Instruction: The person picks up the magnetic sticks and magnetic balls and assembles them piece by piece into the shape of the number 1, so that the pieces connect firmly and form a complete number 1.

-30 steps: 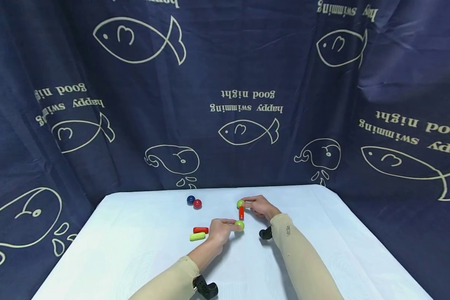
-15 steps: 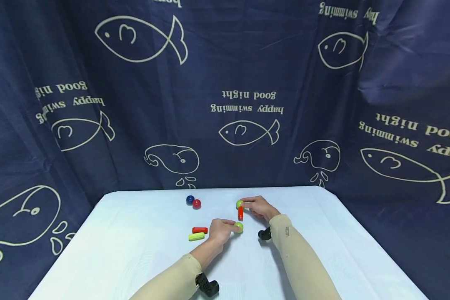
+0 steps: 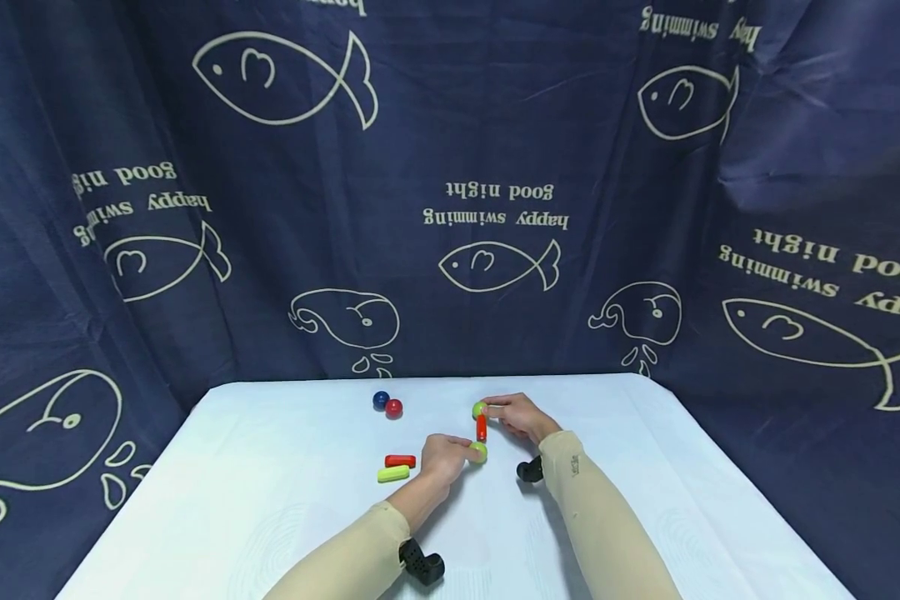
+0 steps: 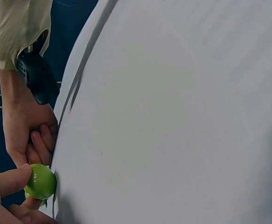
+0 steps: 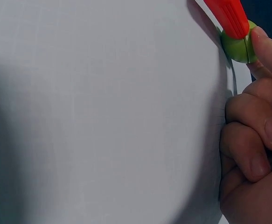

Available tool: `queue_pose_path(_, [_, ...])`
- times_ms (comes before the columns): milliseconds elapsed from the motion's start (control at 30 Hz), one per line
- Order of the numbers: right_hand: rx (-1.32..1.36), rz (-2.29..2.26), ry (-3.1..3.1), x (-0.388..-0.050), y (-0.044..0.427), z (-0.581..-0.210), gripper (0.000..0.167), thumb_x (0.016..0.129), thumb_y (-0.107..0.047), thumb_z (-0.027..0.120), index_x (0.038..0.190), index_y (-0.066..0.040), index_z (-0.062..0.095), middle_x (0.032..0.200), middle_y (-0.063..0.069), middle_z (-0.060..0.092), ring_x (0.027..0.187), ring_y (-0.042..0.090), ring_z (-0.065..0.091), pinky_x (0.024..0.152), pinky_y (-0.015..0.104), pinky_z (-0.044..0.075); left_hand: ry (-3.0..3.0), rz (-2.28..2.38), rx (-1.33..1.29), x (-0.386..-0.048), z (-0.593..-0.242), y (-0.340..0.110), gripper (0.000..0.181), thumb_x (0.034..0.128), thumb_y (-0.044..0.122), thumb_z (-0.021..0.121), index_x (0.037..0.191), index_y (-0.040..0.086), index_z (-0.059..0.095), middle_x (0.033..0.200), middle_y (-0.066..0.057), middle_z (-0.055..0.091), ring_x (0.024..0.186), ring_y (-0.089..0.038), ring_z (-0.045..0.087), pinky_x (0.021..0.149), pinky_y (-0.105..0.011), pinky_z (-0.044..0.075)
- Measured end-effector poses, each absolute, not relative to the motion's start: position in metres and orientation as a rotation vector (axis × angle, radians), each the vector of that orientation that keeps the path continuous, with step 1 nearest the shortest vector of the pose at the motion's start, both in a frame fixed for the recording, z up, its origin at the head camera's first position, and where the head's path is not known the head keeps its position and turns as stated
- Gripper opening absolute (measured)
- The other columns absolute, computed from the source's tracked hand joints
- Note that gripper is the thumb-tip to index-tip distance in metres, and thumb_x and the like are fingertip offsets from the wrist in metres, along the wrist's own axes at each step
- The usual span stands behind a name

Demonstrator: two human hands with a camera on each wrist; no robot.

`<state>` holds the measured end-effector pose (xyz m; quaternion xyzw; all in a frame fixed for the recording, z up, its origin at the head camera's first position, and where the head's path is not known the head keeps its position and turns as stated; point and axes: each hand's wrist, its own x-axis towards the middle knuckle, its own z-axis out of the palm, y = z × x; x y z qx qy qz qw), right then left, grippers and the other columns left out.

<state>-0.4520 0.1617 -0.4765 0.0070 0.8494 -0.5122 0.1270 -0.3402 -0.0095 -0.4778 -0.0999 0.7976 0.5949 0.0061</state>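
Note:
My left hand (image 3: 446, 458) pinches a green ball (image 3: 479, 452) between thumb and finger; the left wrist view also has this ball (image 4: 41, 182) at lower left. Just beyond it, my right hand (image 3: 517, 413) pinches a second green ball (image 3: 479, 409). A red bar (image 3: 482, 427) extends from this far ball toward the near one. In the right wrist view the red bar (image 5: 230, 17) meets the green ball (image 5: 239, 47), with the thumb on the ball and the other fingers curled. Whether the bar's near end touches the left hand's ball cannot be told.
Left of my left hand, another red bar (image 3: 400, 461) lies beside a yellow-green bar (image 3: 393, 474). Farther back are a dark blue ball (image 3: 380, 400) and a red ball (image 3: 393, 408), side by side. A dark blue curtain (image 3: 495, 333) hangs behind the white table (image 3: 307, 533).
My left hand and forearm have shifted slightly forward, bringing the near green ball a little closer to the red bar. My right hand stays nearly still on the far ball.

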Motion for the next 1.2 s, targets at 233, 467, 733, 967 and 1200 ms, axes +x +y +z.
queue_pose_path(233, [0.053, -1.499, 2.483, -0.453, 0.164, -0.475, 0.039, 0.089, -0.032, 0.076, 0.126, -0.021, 0.072, 0.052, -0.005, 0.031, 0.043, 0.012, 0.022, 0.043, 0.026, 0.022, 2.487, 1.874, -0.324, -0.342, -0.474, -0.007, 0.020, 0.0731, 0.012, 0.086, 0.090, 0.005, 0.077, 0.100, -0.010, 0.072, 0.101, -0.027, 0.064, 0.093, -0.049, 0.050])
queue_pose_path(467, [0.027, -1.489, 2.497, -0.455, 0.160, -0.476, 0.038, 0.088, -0.032, 0.078, 0.124, -0.022, 0.073, 0.051, -0.005, 0.030, 0.042, 0.013, 0.021, 0.042, 0.026, 0.023, 2.492, 1.859, -0.359, -0.346, -0.475, -0.005, 0.022, 0.0741, 0.013, 0.086, 0.092, 0.005, 0.076, 0.099, -0.010, 0.072, 0.097, -0.026, 0.065, 0.091, -0.047, 0.052])
queue_pose_path(733, [0.010, -1.515, 2.467, -0.458, 0.159, -0.477, 0.039, 0.088, -0.030, 0.078, 0.125, -0.019, 0.073, 0.051, -0.006, 0.031, 0.043, 0.011, 0.020, 0.042, 0.025, 0.022, 2.540, 1.841, -0.367, -0.349, -0.477, -0.004, 0.023, 0.0737, 0.016, 0.087, 0.090, 0.004, 0.077, 0.094, -0.009, 0.074, 0.093, -0.023, 0.067, 0.087, -0.045, 0.053])
queue_pose_path(967, [0.024, -1.501, 2.477, -0.456, 0.159, -0.477, 0.038, 0.086, -0.031, 0.079, 0.123, -0.022, 0.074, 0.050, -0.007, 0.032, 0.042, 0.011, 0.020, 0.041, 0.025, 0.023, 2.551, 1.827, -0.403, -0.351, -0.480, -0.001, 0.022, 0.0732, 0.017, 0.088, 0.089, 0.005, 0.077, 0.093, -0.008, 0.073, 0.089, -0.021, 0.066, 0.085, -0.043, 0.054])
queue_pose_path(1200, [-0.002, -1.513, 2.474, -0.450, 0.159, -0.476, 0.037, 0.088, -0.029, 0.077, 0.124, -0.020, 0.073, 0.051, -0.006, 0.030, 0.042, 0.011, 0.019, 0.041, 0.025, 0.021, 2.555, 1.804, -0.401, -0.350, -0.481, -0.001, 0.023, 0.0724, 0.020, 0.089, 0.086, 0.007, 0.077, 0.091, -0.006, 0.072, 0.086, -0.020, 0.065, 0.082, -0.041, 0.054])
